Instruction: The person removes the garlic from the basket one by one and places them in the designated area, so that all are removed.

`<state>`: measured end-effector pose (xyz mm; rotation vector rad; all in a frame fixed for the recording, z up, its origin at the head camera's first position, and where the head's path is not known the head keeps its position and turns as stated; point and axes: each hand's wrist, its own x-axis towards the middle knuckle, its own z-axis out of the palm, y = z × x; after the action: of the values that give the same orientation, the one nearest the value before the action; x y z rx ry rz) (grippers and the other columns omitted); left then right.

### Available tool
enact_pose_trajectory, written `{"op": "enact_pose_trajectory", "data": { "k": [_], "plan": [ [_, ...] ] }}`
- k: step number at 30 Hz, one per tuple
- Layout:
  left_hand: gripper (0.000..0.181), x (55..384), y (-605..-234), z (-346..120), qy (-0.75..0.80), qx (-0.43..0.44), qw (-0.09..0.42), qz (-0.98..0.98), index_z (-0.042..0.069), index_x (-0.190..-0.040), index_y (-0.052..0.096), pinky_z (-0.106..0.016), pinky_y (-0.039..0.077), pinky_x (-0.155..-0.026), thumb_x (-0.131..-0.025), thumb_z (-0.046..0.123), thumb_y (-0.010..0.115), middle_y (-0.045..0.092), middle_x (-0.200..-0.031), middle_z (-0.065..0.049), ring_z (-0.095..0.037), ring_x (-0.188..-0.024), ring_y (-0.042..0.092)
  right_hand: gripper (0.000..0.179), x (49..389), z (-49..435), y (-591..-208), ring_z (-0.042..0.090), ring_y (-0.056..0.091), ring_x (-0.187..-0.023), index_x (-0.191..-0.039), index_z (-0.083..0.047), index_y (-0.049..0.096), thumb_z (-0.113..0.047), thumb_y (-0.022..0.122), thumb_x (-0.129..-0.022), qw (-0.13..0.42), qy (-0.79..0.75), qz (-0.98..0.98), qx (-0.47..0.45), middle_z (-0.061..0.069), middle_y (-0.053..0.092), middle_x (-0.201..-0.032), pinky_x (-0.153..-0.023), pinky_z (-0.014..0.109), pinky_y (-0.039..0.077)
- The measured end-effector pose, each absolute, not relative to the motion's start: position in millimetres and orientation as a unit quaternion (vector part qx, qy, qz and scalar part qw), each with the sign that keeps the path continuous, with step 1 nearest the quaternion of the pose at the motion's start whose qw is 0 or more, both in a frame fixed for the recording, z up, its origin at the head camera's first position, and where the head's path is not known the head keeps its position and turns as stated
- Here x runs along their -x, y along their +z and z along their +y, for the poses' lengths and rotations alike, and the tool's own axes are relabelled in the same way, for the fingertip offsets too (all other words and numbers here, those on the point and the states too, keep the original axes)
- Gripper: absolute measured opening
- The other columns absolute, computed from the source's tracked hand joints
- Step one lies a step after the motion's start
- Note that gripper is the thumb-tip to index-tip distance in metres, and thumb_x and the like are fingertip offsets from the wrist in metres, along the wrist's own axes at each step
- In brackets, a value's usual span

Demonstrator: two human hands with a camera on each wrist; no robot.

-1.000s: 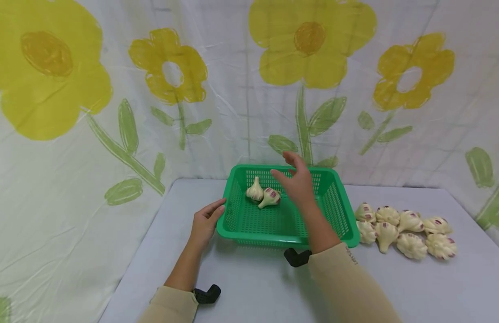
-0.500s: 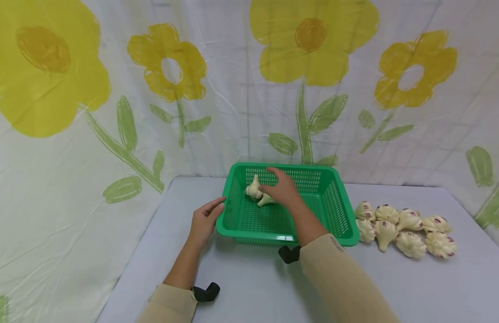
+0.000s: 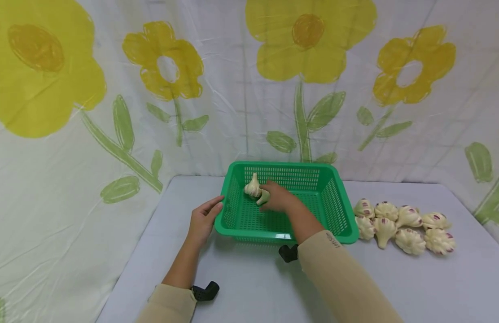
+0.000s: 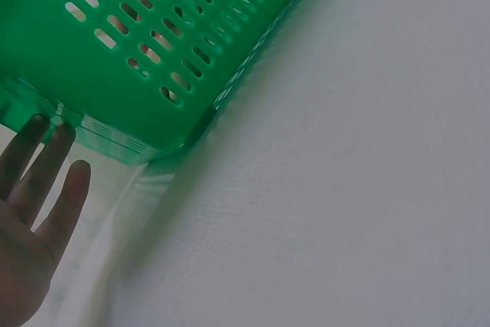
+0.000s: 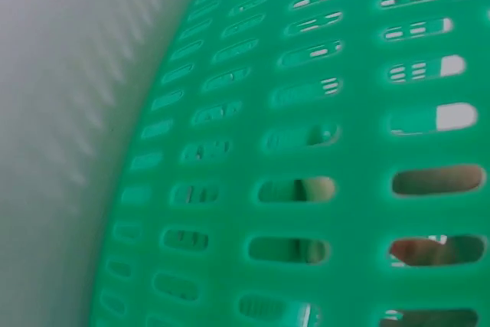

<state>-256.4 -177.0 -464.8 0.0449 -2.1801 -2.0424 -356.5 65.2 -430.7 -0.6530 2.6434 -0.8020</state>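
A green plastic basket stands on the table. My left hand is at its left rim, fingertips touching the rim; in the left wrist view these fingers look straight. Inside the basket my right hand grips a garlic bulb, its stem showing toward the lower left and the rest hidden under the hand. Beside it, to the left, another garlic bulb sits with its stem up. The slotted basket wall fills most of the right wrist view, covering nearly all of that hand.
Several more garlic bulbs lie in two rows to the right of the basket. The white table reaches back to a hanging sheet printed with yellow flowers, close behind the basket.
My right hand has come down from above the basket, moving left, and taken hold of the right-hand garlic bulb inside. The left hand stays at the rim.
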Motion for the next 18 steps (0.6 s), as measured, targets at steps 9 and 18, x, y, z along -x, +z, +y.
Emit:
{"op": "enact_pose_trajectory", "data": {
  "k": [9,18],
  "plan": [
    [0.036,256.9,-465.6,-178.0,-0.682,-0.017,0.074,-0.727,0.006,-0.129,0.064,-0.023,0.056,-0.079,-0.098,0.024,0.062,0.064,-0.13,-0.014,-0.005,-0.099,0.065,0.063,355.1,63.0,-430.8,0.034,0.053,-0.127,-0.142,-0.009,0.052,-0.003,0.076,-0.084,0.157,-0.279,0.919,0.23,0.016,0.051,-0.144,-0.094,0.044,0.051],
    [0.036,256.7,-465.1,-177.4,-0.685,-0.019,0.075,-0.724,0.006,-0.129,0.064,-0.022,0.055,-0.078,-0.098,0.024,0.063,0.064,-0.129,-0.013,-0.005,-0.099,0.065,0.052,351.0,62.6,-427.7,0.033,0.052,-0.127,-0.137,-0.012,0.059,-0.003,0.071,-0.087,0.176,-0.291,0.916,0.214,0.013,0.053,-0.143,-0.084,0.039,0.052]
  ]
}}
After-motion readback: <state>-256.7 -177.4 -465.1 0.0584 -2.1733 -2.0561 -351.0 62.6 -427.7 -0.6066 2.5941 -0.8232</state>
